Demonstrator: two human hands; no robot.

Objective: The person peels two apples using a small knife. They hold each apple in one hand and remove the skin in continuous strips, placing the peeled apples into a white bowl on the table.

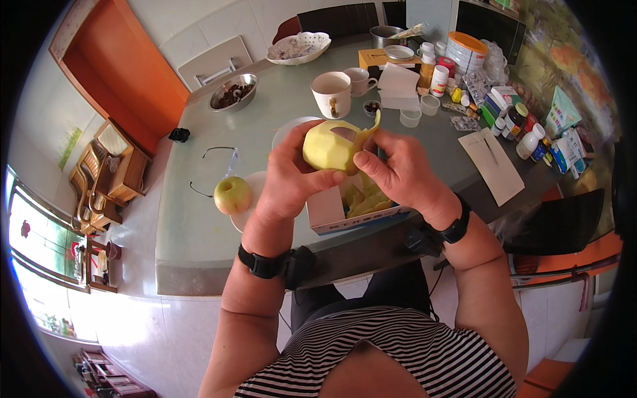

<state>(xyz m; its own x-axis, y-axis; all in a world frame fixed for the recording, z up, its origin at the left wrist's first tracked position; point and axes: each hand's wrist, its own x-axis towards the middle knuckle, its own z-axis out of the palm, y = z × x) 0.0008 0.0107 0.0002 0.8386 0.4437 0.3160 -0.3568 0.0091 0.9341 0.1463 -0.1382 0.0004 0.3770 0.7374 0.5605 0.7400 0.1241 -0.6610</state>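
My left hand [293, 174] grips a mostly peeled apple [323, 147], its pale yellow flesh bare. A knife [344, 133] is in my right hand [403, 166], its blade lying against the apple's upper right side; the handle is hidden in my fingers. From the blade a strip of peel [374, 124] curls up and away. Below the apple, an open cardboard box [326, 211] holds several green-yellow peels [366, 199]. An unpeeled apple [232, 195] stands left of my left hand, at the edge of a white plate [243, 219]. Another plate [283, 132] is partly hidden behind my left hand.
Eyeglasses [231, 161] lie at the left. Two mugs [331, 94], a steel bowl [234, 93] and a lattice-edged dish [298, 48] stand farther back. Medicine bottles [439, 81] and boxes crowd the right, beside a paper with a pen [490, 166]. A black chair [557, 224] is at the right edge.
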